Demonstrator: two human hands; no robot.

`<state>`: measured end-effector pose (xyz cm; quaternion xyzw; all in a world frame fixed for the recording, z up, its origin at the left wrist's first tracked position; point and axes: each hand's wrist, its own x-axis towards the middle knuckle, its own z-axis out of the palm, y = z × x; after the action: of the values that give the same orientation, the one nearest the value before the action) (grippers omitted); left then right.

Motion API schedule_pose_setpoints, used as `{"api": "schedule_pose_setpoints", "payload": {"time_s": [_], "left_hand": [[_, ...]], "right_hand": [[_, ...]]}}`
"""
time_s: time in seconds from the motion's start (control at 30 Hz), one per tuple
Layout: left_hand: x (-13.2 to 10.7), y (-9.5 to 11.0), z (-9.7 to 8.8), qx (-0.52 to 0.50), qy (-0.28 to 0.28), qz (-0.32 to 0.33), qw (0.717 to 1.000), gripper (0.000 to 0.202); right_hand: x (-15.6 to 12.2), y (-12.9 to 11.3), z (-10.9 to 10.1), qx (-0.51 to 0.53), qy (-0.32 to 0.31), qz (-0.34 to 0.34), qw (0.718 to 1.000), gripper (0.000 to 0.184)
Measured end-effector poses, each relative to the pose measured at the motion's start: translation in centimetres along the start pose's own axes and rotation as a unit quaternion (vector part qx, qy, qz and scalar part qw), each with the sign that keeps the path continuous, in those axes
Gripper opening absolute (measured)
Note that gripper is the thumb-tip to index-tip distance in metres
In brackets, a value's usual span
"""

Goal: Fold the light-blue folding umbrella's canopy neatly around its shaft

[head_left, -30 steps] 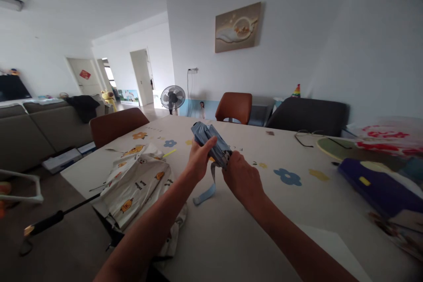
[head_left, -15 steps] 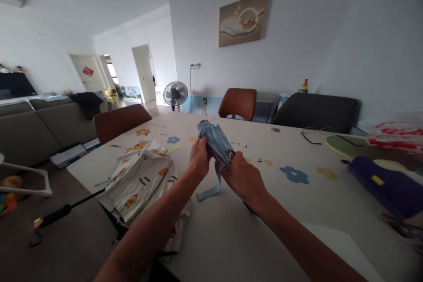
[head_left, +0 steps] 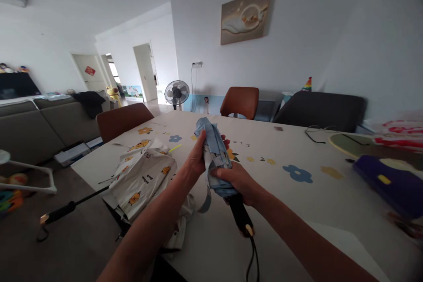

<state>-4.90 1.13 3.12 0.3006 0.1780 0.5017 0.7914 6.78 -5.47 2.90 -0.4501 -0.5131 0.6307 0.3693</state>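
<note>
A folded light-blue umbrella is held above the table, its black handle and wrist cord pointing toward me. My left hand grips the upper part of the canopy, thumb along its near side and fingertips showing beyond its far edge. Lower down, near the handle, my right hand is closed on the canopy folds. A loose blue strap hangs from the canopy. Left of my hands lies a second umbrella, cream with yellow duck prints, its canopy crumpled and its black shaft sticking out past the table edge.
The white table has printed flowers. On its right are eyeglasses, a purple case, a green round mat and a red-and-white plastic bag. Brown chairs and a dark chair stand around it.
My right hand has shifted its hold on the blue umbrella, and the handle and cord now show below it. The umbrella points more upright, and its strap hangs closer to the canopy.
</note>
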Motion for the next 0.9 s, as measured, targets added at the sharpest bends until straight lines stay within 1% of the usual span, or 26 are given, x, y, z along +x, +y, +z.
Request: {"api": "schedule_pose_setpoints", "payload": {"time_s": [0.13,0.23,0.33,0.4,0.47,0.57,0.67,0.77,0.83,0.9], "left_hand": [[-0.5,0.4,0.1,-0.005,-0.026,0.004,1.000,0.064],[-1.1,0.4,0.3,-0.012,-0.065,0.027,0.997,0.064],[-1.6,0.4,0.6,-0.023,-0.095,0.056,0.994,0.060],[-1.8,0.3,0.8,-0.034,-0.108,0.063,0.992,0.053],[-1.7,0.4,0.9,-0.041,-0.101,0.057,0.992,0.043],[-1.4,0.7,1.0,-0.037,-0.056,0.036,0.997,0.032],[-1.2,1.0,1.0,-0.020,-0.004,0.030,0.999,0.027],[-1.1,1.1,1.1,0.012,0.046,0.045,0.998,0.028],[-1.2,1.1,1.3,0.029,0.060,0.054,0.996,0.028],[-1.4,1.1,1.6,0.045,0.062,0.060,0.995,0.028]], "right_hand": [[-0.1,0.9,0.2,0.109,-0.102,0.014,0.989,0.023],[0.1,2.0,0.3,0.165,-0.149,0.038,0.974,0.027],[0.4,3.2,0.3,0.193,-0.190,0.081,0.959,0.031],[0.7,3.7,0.2,0.208,-0.206,0.092,0.952,0.031],[0.7,3.6,0.2,0.212,-0.215,0.091,0.949,0.030],[0.3,2.6,0.2,0.185,-0.211,0.076,0.957,0.032],[-0.1,1.4,0.1,0.133,-0.171,0.018,0.976,0.035],[-0.3,0.7,-0.2,0.087,-0.138,-0.028,0.986,0.041],[-0.4,0.6,-0.3,0.047,-0.118,-0.044,0.991,0.043],[-0.4,0.5,-0.4,-0.016,-0.085,-0.071,0.994,0.042]]}}
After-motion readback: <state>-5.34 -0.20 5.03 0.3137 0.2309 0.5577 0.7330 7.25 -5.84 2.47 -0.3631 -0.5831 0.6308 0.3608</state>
